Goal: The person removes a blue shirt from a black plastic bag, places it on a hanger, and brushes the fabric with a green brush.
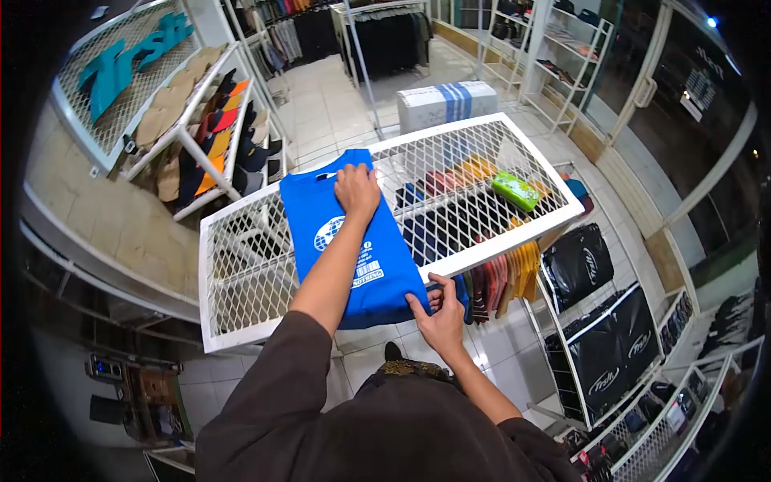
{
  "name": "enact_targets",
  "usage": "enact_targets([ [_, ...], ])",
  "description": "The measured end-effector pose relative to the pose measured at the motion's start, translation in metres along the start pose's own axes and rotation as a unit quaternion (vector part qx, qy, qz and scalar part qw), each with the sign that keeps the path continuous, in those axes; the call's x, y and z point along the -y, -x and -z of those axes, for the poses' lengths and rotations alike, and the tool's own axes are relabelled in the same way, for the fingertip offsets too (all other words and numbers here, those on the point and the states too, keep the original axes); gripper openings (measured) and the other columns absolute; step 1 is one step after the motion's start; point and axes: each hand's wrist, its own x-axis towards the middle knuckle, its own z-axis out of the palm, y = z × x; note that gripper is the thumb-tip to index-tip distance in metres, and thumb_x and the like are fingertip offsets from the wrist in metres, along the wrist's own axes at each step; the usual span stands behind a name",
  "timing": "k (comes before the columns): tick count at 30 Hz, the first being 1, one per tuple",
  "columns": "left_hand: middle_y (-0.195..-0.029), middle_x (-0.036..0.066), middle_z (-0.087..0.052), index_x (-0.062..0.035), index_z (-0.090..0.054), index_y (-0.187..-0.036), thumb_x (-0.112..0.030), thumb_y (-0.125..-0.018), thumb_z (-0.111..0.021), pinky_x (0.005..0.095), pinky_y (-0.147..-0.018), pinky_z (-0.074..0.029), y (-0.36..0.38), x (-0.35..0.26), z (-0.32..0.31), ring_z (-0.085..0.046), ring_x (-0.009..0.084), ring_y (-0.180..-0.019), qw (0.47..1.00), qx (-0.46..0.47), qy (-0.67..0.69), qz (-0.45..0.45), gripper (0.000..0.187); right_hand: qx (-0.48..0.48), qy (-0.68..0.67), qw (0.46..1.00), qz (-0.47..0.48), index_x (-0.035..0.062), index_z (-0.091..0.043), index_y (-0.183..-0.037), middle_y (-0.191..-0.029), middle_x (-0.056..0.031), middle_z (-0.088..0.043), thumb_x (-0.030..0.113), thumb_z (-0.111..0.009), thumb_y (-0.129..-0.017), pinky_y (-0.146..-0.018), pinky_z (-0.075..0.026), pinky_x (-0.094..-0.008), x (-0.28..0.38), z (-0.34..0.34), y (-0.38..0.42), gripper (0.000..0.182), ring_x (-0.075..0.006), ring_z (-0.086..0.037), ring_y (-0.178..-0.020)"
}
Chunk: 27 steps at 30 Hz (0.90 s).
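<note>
A folded blue T-shirt point(353, 241) lies on the white wire-mesh bench point(241, 273) in the middle of the frame, its long axis running from the upper left, where the collar end sits near the bench's far rail, down toward the lower centre, where the hem end hangs slightly over the near rail. The printed white logo faces up and reads along that same axis. The left hand point(356, 191) rests flat on the collar end at the top of the shirt, fingers together and pressed down on the cloth rather than clamped around anything, the forearm stretched along the shirt's length. The right hand point(442, 313) is at the lower right corner of the shirt, near the bench's front rail; its fingers point(419, 305) are spread a little and touch the cloth's edge, with the thumb seeming to tuck under the corner, though whether it truly pinches the cloth cannot be told. So the shirt lies between the two hands, each on one end. A green packet point(516, 190) sits on the mesh toward the right of the frame, well apart from both hands. Under the mesh, stacks of folded garments point(498, 277) show through, and a cardboard box point(446, 103) stands beyond the bench at the upper centre.
</note>
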Motion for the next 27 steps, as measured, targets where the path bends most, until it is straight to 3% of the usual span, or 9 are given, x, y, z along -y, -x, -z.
enact_targets([
  [5, -0.100, 0.013, -0.067, -0.0079, -0.071, -0.090, -0.028, -0.091, -0.069, 0.0490, -0.083, -0.050, -0.001, 0.005, -0.005, -0.061, 0.0351, -0.099, 1.000, -0.013, 0.024, 0.001, 0.020, -0.004, 0.017, 0.999, -0.038, 0.0027, -0.061, -0.118, -0.069, -0.0056, -0.062, 0.022, -0.087, -0.082, -0.060, -0.050, -0.0295, 0.002, -0.004, 0.000, 0.049, -0.0145, -0.058, -0.060],
  [6, -0.099, 0.013, -0.067, -0.0071, -0.070, -0.090, -0.026, -0.091, -0.068, 0.0488, -0.084, -0.050, -0.003, 0.007, -0.007, -0.061, 0.0352, -0.100, 0.996, 0.014, 0.071, 0.045, 0.019, -0.011, 0.004, 0.999, -0.048, 0.0015, -0.065, -0.104, -0.065, -0.0046, -0.061, 0.021, -0.087, -0.082, -0.055, -0.048, -0.0291, 0.010, -0.002, -0.001, 0.037, -0.0128, -0.056, -0.056],
  [9, -0.095, 0.013, -0.069, -0.0042, -0.069, -0.092, -0.025, -0.094, -0.067, 0.0432, -0.083, -0.051, -0.014, 0.022, -0.006, -0.064, 0.0320, -0.094, 0.984, 0.009, 0.137, 0.117, 0.021, 0.034, 0.037, 0.997, -0.059, 0.0002, -0.067, -0.092, -0.063, -0.0040, -0.060, 0.019, -0.086, -0.082, -0.053, -0.047, -0.0289, 0.020, 0.002, -0.005, 0.029, -0.0115, -0.055, -0.054],
  [11, -0.092, 0.012, -0.070, -0.0022, -0.070, -0.098, -0.026, -0.096, -0.068, 0.0378, -0.078, -0.050, -0.026, 0.039, 0.009, -0.064, 0.0250, -0.084, 0.874, 0.084, 0.408, 0.250, 0.024, 0.047, 0.056, 0.997, -0.035, -0.0005, -0.069, -0.087, -0.062, -0.0045, -0.060, 0.016, -0.085, -0.082, -0.052, -0.046, -0.0297, 0.044, -0.001, -0.007, 0.024, -0.0130, -0.055, -0.053],
  [14, -0.089, 0.003, -0.064, -0.0007, -0.066, -0.108, -0.026, -0.104, -0.061, 0.0284, -0.073, -0.048, -0.022, 0.083, 0.018, -0.056, 0.0115, -0.079, 0.798, 0.009, 0.559, 0.227, 0.026, 0.151, 0.001, 0.975, 0.165, 0.0007, -0.076, -0.100, -0.075, -0.0125, -0.069, 0.013, -0.083, -0.083, -0.059, -0.053, -0.0309, 0.080, -0.016, -0.007, 0.022, -0.0185, -0.066, -0.062],
  [17, -0.095, 0.002, -0.063, -0.0027, -0.060, -0.117, -0.028, -0.111, -0.047, 0.0261, -0.076, -0.050, -0.004, 0.117, 0.038, -0.057, 0.0093, -0.082, 0.690, 0.036, 0.662, 0.289, 0.029, 0.331, -0.039, 0.927, 0.172, 0.0016, -0.077, -0.101, -0.082, -0.0141, -0.073, 0.012, -0.081, -0.085, -0.065, -0.056, -0.0314, 0.102, -0.028, -0.031, 0.019, -0.0202, -0.072, -0.071],
  [19, -0.095, 0.003, -0.063, -0.0033, -0.059, -0.118, -0.028, -0.111, -0.046, 0.0253, -0.078, -0.051, 0.006, 0.125, 0.041, -0.059, 0.0096, -0.084, 0.648, 0.021, 0.693, 0.315, 0.029, 0.264, -0.040, 0.944, 0.194, 0.0000, -0.076, -0.104, -0.083, -0.0124, -0.073, 0.011, -0.079, -0.088, -0.064, -0.054, -0.0283, 0.090, -0.051, -0.069, 0.019, -0.0142, -0.069, -0.069],
  [23, -0.100, 0.004, -0.066, -0.0051, -0.059, -0.120, -0.029, -0.111, -0.046, 0.0279, -0.083, -0.053, 0.010, 0.130, 0.033, -0.063, 0.0115, -0.089, 0.635, 0.020, 0.708, 0.310, 0.029, 0.124, 0.018, 0.965, 0.230, 0.0004, -0.075, -0.102, -0.092, -0.0165, -0.074, 0.021, -0.075, -0.091, -0.072, -0.055, -0.0358, 0.068, -0.111, -0.186, 0.023, -0.0268, -0.071, -0.077],
  [27, -0.098, 0.003, -0.063, -0.0038, -0.059, -0.120, -0.029, -0.111, -0.048, 0.0260, -0.080, -0.050, 0.007, 0.120, 0.043, -0.059, 0.0100, -0.087, 0.629, 0.015, 0.703, 0.331, 0.029, 0.159, 0.185, 0.944, 0.221, 0.0013, -0.071, -0.105, -0.093, -0.0191, -0.072, 0.028, -0.070, -0.095, -0.078, -0.054, -0.0409, 0.025, -0.151, -0.243, 0.029, -0.0313, -0.070, -0.084],
])
